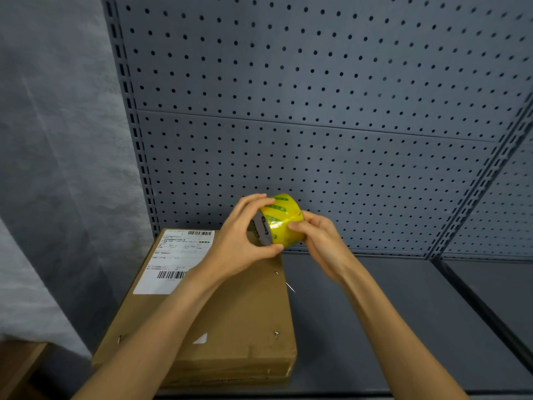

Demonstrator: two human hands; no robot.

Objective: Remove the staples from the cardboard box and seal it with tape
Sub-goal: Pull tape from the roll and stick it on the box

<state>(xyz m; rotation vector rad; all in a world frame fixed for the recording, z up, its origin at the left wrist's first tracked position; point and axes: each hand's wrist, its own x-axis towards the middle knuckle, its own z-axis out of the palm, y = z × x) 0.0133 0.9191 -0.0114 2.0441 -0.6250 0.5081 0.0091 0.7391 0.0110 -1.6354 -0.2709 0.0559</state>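
Above the far end of the box, at about twelve o'clock from it, both hands hold the tape roll off the surface. The left hand grips its open side, thumb beneath; the right hand pinches the outer wrap, likely hunting the loose end. Best to keep the roll steady and pick with a fingernail until the edge lifts. Staples show near the box's four and eight o'clock corners, so those probably need pulling before any tape goes on.

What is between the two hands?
The yellow tape roll, gripped from both sides by the left hand and right hand, in the head view.
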